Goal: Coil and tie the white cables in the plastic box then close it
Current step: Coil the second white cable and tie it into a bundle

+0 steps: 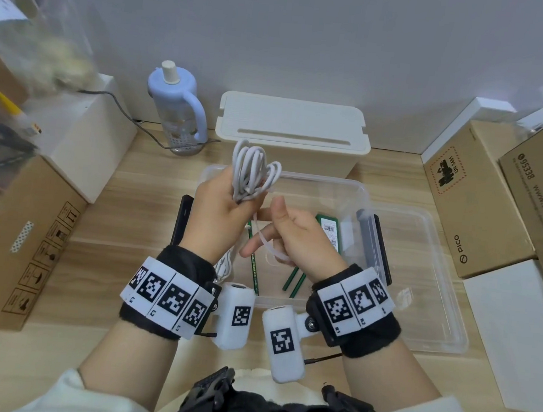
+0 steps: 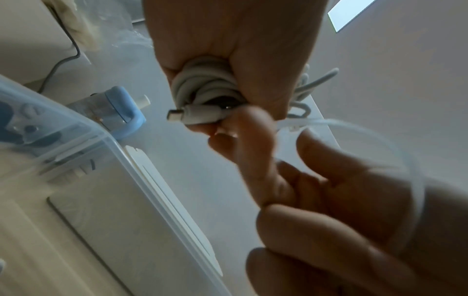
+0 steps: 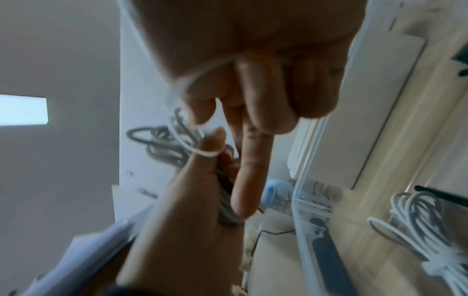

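Observation:
My left hand (image 1: 220, 211) grips a coiled white cable (image 1: 253, 174) upright above the clear plastic box (image 1: 299, 176). In the left wrist view its fingers (image 2: 228, 40) wrap the coil (image 2: 202, 86), and the plug end (image 2: 192, 116) sticks out. My right hand (image 1: 294, 234), just right of it, pinches a translucent cable tie (image 1: 268, 246); the tie (image 2: 380, 140) loops towards the coil. It crosses the left thumb (image 3: 207, 154) in the right wrist view. A second white cable (image 3: 430, 240), bound with a tie, lies in the box. The clear lid (image 1: 437, 286) lies at the box's right.
Green pencils (image 1: 254, 270) and a green card (image 1: 327, 230) lie in the box. Behind it stand a cream cable box (image 1: 293, 125) and a blue bottle (image 1: 177, 109). Cardboard boxes (image 1: 14, 242) (image 1: 480, 204) flank the wooden table on both sides.

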Motion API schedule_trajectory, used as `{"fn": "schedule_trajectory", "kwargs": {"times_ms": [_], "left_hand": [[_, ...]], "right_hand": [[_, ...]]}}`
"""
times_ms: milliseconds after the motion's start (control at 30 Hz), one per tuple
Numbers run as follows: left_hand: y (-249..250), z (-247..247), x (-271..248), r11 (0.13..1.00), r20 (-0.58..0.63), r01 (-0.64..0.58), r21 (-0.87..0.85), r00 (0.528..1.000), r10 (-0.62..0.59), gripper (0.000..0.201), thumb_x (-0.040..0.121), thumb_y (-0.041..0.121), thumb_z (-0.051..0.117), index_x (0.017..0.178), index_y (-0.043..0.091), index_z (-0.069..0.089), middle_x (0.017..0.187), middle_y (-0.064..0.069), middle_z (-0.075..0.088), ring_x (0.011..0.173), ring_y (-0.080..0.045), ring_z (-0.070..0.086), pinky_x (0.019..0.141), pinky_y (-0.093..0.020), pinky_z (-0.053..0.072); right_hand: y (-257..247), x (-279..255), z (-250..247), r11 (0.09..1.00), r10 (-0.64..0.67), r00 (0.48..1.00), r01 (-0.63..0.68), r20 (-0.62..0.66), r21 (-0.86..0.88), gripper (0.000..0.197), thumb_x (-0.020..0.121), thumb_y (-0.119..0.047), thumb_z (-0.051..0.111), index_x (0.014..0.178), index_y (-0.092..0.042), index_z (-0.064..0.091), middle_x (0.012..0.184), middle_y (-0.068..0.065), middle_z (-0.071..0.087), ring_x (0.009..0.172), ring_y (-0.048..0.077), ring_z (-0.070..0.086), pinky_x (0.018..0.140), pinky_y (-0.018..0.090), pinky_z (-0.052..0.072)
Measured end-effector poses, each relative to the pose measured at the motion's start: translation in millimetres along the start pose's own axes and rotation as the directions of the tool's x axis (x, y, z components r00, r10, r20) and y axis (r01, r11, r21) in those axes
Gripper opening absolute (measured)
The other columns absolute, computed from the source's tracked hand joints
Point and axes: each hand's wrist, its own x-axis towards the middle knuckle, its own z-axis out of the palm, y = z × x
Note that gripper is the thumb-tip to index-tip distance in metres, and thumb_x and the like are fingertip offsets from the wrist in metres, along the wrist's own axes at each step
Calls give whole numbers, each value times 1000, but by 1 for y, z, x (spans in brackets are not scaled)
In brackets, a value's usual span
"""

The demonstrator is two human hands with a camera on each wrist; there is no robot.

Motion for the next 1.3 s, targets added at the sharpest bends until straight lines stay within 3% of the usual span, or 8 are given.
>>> {"fn": "schedule_trajectory", "kwargs": {"times_ms": [267, 433, 533, 833, 900, 1033, 1200, 1300], "left_hand": [[4, 4, -3, 1000, 18, -14, -6, 1000, 15, 16, 86, 7, 62, 80, 22, 58, 62, 9, 53, 58, 5, 52, 53, -8, 38], [9, 2, -3, 979, 81, 152, -139, 987, -142, 6, 82, 13, 67, 88, 12, 64, 65, 6, 60, 57, -5, 56, 54, -19, 46], [10, -3, -2, 862, 281, 366, -352, 919, -276, 9, 82, 3, 65, 86, 8, 59, 54, -2, 54, 38, -8, 41, 39, -20, 37], [18, -3, 3, 685, 604, 583, -437, 754, -258, 35, 71, 0, 51, 106, 3, 47, 48, -1, 44, 35, -11, 37, 38, -19, 32], [17, 3, 3, 825, 524, 504, -257, 789, -319, 76, 81, 9, 60, 144, 14, 16, 68, 3, 53, 49, -14, 50, 44, -21, 43], [19, 18, 2, 955, 461, 203, 218, 841, -284, 108, 89, 21, 58, 133, 15, -41, 97, 14, 52, 73, -4, 57, 69, -2, 44], [21, 28, -6, 928, 437, 150, 340, 849, -297, 50, 89, 12, 57, 131, -7, 39, 117, -16, 62, 107, -23, 60, 78, -21, 39], [24, 41, -8, 921, 410, -10, 390, 897, -164, 51, 90, 21, 38, 133, -6, 34, 105, -20, 64, 97, -31, 64, 80, -34, 50]], "right_hand": [[7, 0, -6, 996, -18, 993, 8, 117, 87, 10, 88, -5, 55, 83, -5, 64, 58, -5, 68, 57, -3, 61, 61, 5, 44], [19, 9, -14, 996, -67, 978, 55, -197, -68, 17, 83, -7, 61, 68, -17, 62, 85, 11, 72, 87, 22, 68, 84, 32, 51], [15, 9, -22, 981, -127, 963, 157, -236, 111, 17, 83, -2, 59, 67, -9, 60, 101, 8, 67, 84, 3, 66, 74, 21, 51], [10, 2, -24, 911, -318, 945, 284, 72, 299, 31, 60, -60, 71, 65, -30, 71, 71, -8, 70, 79, 15, 63, 84, 29, 48], [7, 3, -22, 901, -328, 942, 288, 74, 325, 31, 60, -58, 72, 66, -28, 71, 70, -2, 70, 70, 18, 64, 77, 32, 49], [4, 3, -17, 915, -270, 963, 262, -16, 306, 29, 55, -56, 74, 64, -28, 72, 91, 21, 68, 83, 39, 58, 74, 24, 49], [6, 8, -12, 921, -106, 967, 184, -234, 342, 17, 72, -11, 68, 60, -21, 73, 70, -7, 72, 73, 1, 65, 73, 17, 50], [8, 11, -12, 912, -53, 949, 173, -311, 373, 27, 78, -1, 62, 60, -18, 73, 63, -7, 71, 67, 1, 65, 67, 14, 51]]}}
